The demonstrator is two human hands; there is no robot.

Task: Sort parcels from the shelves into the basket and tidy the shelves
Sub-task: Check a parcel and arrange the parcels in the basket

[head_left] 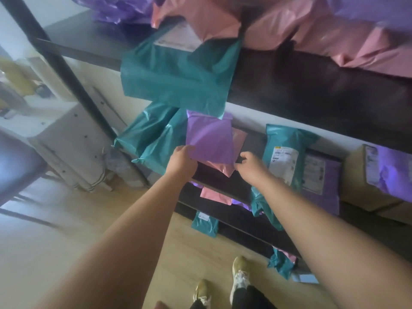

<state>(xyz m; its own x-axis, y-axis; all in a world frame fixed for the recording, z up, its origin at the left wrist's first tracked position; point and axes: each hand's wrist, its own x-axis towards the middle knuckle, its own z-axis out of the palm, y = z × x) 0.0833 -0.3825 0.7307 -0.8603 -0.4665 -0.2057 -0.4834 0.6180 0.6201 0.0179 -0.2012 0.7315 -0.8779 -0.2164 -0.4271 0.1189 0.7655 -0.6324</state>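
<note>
While I look down on the dark shelves (289,85), a teal parcel (176,79) droops at twelve o'clock. Centre, the purple parcel (209,139) overlaps a pink parcel (219,168). My left hand (181,160) grips its seven o'clock edge and my right hand (249,163) pinches its five o'clock corner.

Light wood floor (89,253). Pale right sneaker (239,275), left sneaker (201,291) beside it, dark trouser hems above. White panel unit (73,139) with dark screw dots at left. Dark furniture edge (15,161) far left. Blurred yellow object (15,79) behind.
</note>
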